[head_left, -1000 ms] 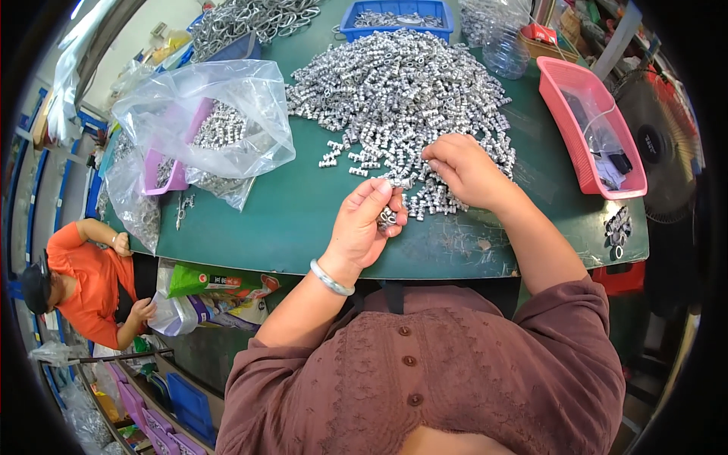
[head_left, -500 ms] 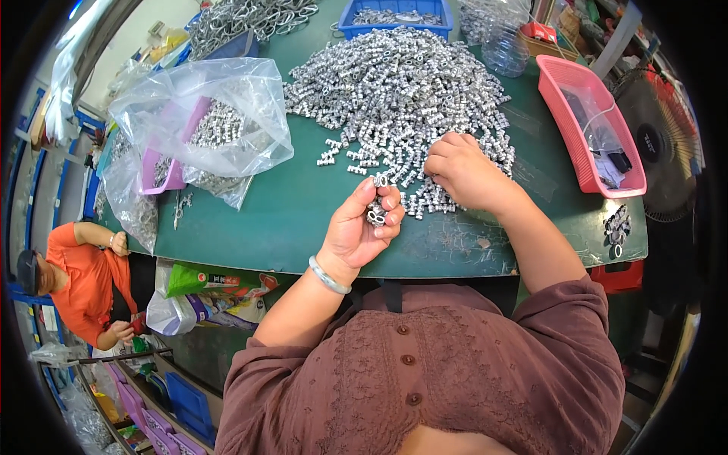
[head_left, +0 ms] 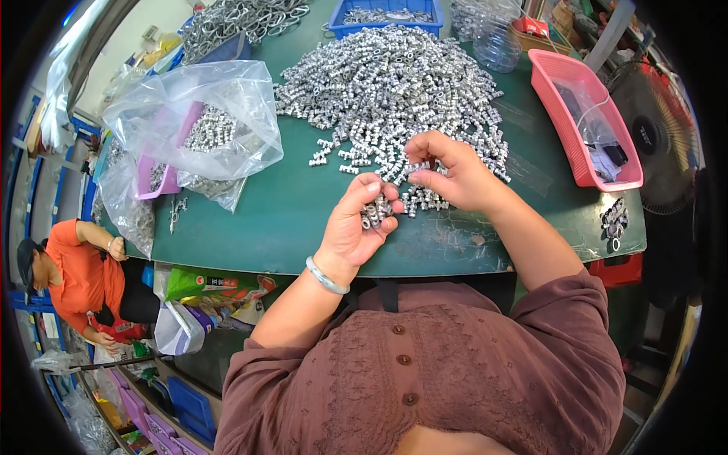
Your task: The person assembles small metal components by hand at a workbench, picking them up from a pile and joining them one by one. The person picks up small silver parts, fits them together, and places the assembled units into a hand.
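Note:
A large heap of small silvery ribbed metal fittings [head_left: 387, 91] covers the middle of the green table [head_left: 303, 227]. My left hand [head_left: 356, 224], palm up at the near edge of the heap, is curled around several metal fittings [head_left: 375, 211]; their ring-like ends show between thumb and fingers. Just to its right, my right hand [head_left: 459, 174] pinches a metal fitting [head_left: 417, 167] between thumb and fingers. The two hands are close but apart. Loose fittings [head_left: 423, 200] lie on the table under my right hand.
A pink basket [head_left: 588, 136] with a plastic bag stands at right, near dark rings [head_left: 614, 224] and a fan [head_left: 652, 136]. At left, a clear bag [head_left: 250, 144] covers a purple tray [head_left: 159, 182]. A blue bin [head_left: 388, 29] sits behind the heap. A person in orange [head_left: 87, 265] is at far left.
My right hand has moved left from the heap toward my left hand, now with a metal fitting showing in its pinch. More fittings show in my left hand.

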The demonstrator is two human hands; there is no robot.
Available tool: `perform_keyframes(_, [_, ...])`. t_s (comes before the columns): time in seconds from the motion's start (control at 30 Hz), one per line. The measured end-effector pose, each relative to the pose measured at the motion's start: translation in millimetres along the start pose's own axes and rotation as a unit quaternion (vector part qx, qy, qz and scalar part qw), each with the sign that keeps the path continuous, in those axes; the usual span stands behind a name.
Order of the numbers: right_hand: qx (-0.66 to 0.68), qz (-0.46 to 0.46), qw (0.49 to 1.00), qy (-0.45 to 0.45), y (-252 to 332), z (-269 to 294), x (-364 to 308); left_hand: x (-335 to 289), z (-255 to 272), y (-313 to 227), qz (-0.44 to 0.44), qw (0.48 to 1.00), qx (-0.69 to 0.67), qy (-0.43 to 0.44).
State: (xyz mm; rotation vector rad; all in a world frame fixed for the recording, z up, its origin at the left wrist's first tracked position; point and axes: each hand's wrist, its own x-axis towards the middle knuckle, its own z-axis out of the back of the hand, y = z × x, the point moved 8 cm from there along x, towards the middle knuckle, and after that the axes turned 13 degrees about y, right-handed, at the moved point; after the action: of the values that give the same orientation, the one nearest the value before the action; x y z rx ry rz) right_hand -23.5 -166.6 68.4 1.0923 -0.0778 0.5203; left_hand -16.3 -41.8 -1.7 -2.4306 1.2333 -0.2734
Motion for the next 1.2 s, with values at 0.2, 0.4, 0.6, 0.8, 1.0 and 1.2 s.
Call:
perform_keyframes(0.2, [-0.002, 0.027, 0.999, 0.021, 13.6, -7.7, -0.9, 2.8, -5.9, 4.6, 0.018, 0.989, 0.142, -0.043])
perform_keyframes(0.4, [-0.038, 0.029, 0.998, 0.038, 19.9, -8.5, -1.0, 3.6, -4.0, 1.5, 0.007, 0.976, 0.203, -0.078])
perform_keyframes(0.6, [-0.049, 0.027, 0.996, 0.063, 17.8, -9.7, 0.5, 3.5, 2.8, 2.9, 0.028, 0.985, 0.137, -0.101])
perform_keyframes(0.8, [-0.048, 0.039, 0.996, 0.060, 18.8, -12.0, 0.6, 0.4, 4.6, 9.5, 0.061, 0.989, 0.088, -0.107])
perform_keyframes(1.0, [-0.037, 0.034, 0.996, 0.068, 20.3, -11.7, 0.7, 0.8, 8.7, 11.9, 0.068, 0.989, 0.070, -0.108])
perform_keyframes(1.2, [0.030, 0.077, 0.993, 0.082, 25.9, -16.3, 1.2, 2.5, 11.1, 18.9, 0.093, 0.994, -0.025, -0.052])
